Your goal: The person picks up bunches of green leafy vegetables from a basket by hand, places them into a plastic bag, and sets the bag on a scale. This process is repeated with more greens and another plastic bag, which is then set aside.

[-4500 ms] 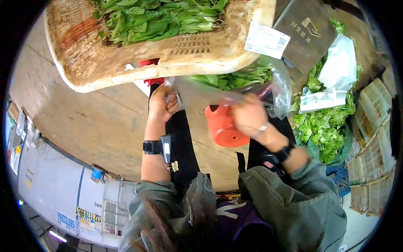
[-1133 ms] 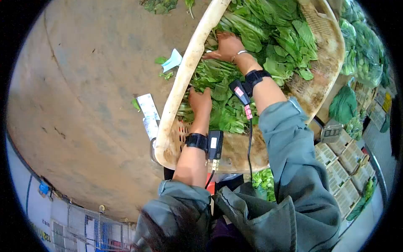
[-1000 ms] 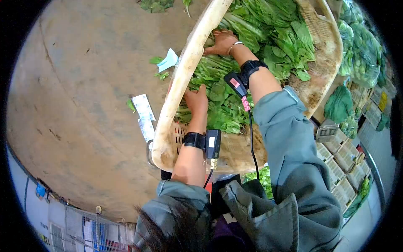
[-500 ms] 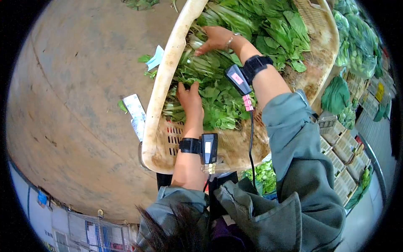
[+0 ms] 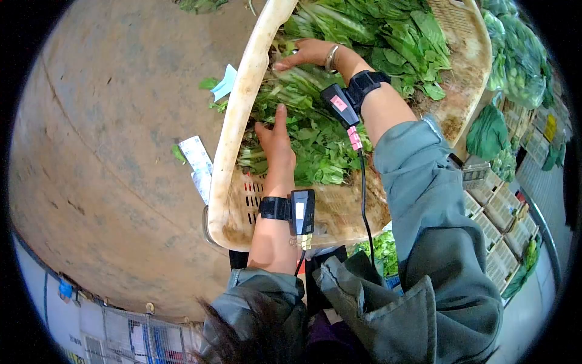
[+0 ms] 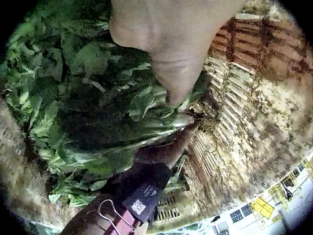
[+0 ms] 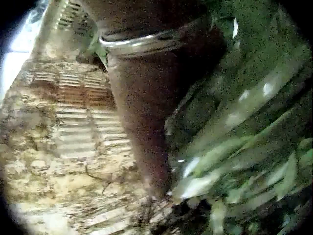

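Leafy greens with pale stems (image 5: pixel 327 145) lie heaped in a stained cream plastic basket (image 5: pixel 235 121). My left hand (image 5: pixel 277 142) is at the near stem end of the heap, its thumb and fingers spread apart. In the left wrist view its straight thumb (image 6: pixel 178 73) points down against the root ends, and its other fingers are hidden. At the far side of the same greens, my right hand (image 5: pixel 312 53) rests with its thumb stretched out. In the right wrist view this hand (image 7: pixel 146 117) reaches down beside the stems, below a metal bracelet (image 7: pixel 146 44).
Printed paper slips (image 5: pixel 197 159) and a pale blue scrap (image 5: pixel 225 83) lie on the brown surface (image 5: pixel 121 139) to the left. Bagged greens (image 5: pixel 522 67) and stacked crates (image 5: pixel 491 212) stand at the right. A cable (image 5: pixel 364 206) hangs from the right wrist camera.
Earlier, the hands handled a clear plastic bag by a red stool. They have since moved into the basket of greens. Over the last second, the left thumb has lifted and the right hand has shifted slightly left.
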The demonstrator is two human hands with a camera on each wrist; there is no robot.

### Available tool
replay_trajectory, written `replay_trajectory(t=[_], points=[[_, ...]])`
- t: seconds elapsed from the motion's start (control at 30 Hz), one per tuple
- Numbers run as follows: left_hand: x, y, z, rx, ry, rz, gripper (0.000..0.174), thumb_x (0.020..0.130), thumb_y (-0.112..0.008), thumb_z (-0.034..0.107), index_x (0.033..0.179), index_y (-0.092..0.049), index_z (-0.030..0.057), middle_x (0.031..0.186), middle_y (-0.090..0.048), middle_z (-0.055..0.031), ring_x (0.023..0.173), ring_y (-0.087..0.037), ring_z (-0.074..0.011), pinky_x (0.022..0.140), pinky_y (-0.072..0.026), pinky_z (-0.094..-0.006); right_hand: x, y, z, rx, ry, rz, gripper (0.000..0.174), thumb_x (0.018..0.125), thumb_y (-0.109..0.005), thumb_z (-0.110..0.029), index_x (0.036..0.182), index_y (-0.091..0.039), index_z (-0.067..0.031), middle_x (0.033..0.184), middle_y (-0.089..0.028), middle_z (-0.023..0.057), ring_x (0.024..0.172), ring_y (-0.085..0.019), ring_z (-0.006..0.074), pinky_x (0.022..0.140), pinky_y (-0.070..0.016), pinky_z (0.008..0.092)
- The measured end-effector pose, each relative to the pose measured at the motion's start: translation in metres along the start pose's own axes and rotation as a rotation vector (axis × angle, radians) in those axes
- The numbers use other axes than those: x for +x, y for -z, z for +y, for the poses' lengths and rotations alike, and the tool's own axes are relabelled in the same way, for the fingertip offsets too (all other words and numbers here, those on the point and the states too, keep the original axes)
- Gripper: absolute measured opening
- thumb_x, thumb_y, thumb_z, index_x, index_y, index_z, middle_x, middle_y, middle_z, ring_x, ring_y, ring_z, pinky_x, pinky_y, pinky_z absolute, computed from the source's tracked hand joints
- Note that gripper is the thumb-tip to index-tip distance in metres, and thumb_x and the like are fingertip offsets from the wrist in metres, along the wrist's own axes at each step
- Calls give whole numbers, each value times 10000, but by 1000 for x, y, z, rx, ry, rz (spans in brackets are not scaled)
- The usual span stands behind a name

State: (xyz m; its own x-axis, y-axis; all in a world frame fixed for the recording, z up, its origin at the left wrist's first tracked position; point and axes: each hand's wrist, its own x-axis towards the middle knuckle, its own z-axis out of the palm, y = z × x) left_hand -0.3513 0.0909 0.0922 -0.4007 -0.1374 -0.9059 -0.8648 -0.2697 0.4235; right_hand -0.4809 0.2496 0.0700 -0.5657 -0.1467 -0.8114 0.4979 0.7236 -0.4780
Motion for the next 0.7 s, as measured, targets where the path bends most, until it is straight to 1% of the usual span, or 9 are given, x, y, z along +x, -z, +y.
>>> replay_trajectory(t=[0.17,0.3,0.4,0.43,0.5,0.57,0.6,0.63,0.7], points=[[-7,-1,10,-323,49,-14,868,777,-568,475,1334,-141,-36,1381,-180,-185,1263,-205,-247,1021,-171,-376,-42,-4,-40,-6,179,-398,893,549,-748,-475,1184,-426,64,1211,-439,260,1112,-454,320,938,-356,324],[2,19,-17,-462,85,-103,790,817,-413,562,1380,-90,110,1425,-100,-104,1298,-127,-240,1040,-117,-402,-83,-13,-54,-204,180,-243,757,678,-585,-601,1156,-498,-20,1225,-448,203,1059,-496,272,887,-390,294],[-23,6,1,-271,165,-30,1013,720,-466,676,1375,52,103,1435,77,-97,1317,60,-252,1043,-31,-442,-55,-5,-18,614,-36,-221,511,859,-401,-462,1121,-540,-46,1126,-543,166,987,-553,248,871,-406,317],[-28,3,-2,-91,117,-35,1100,663,-494,715,1366,20,44,1425,2,-136,1310,-21,-274,1044,-64,-407,-24,-10,1,122,6,-129,485,870,-380,-446,1054,-579,-44,1034,-595,146,911,-586,246,833,-431,320],[4,12,-48,212,-140,9,928,697,-562,629,1314,-188,45,1264,-329,-124,1112,-367,-200,925,-320,-364,56,-53,57,-269,199,-183,347,859,-420,-330,990,-598,-62,981,-605,147,867,-589,262,786,-454,347],[5,7,-33,197,-113,3,861,698,-590,597,1261,-248,43,1133,-407,-94,916,-427,-162,710,-358,-319,168,-112,156,-645,668,-113,253,842,-459,-254,956,-594,-73,940,-602,159,815,-586,252,749,-462,354],[2,5,-24,171,-93,-10,795,699,-618,565,1209,-307,40,1002,-484,-65,721,-487,-125,495,-397,-275,94,-79,81,-416,388,-176,257,837,-461,-252,971,-590,-74,944,-604,156,821,-586,261,750,-462,355],[4,7,-25,170,-95,-13,795,699,-618,565,1209,-307,40,1002,-484,-65,721,-487,-125,495,-397,-275,32,-61,26,-267,188,-177,262,832,-463,-249,985,-586,-75,948,-605,154,826,-586,270,750,-462,357],[0,9,-24,-40,-151,-122,717,699,-628,551,1146,-370,53,882,-512,-23,517,-418,-72,320,-208,-257,-27,-48,-28,-255,113,-176,277,823,-467,-244,1014,-578,-76,955,-608,150,836,-586,288,751,-462,359]])
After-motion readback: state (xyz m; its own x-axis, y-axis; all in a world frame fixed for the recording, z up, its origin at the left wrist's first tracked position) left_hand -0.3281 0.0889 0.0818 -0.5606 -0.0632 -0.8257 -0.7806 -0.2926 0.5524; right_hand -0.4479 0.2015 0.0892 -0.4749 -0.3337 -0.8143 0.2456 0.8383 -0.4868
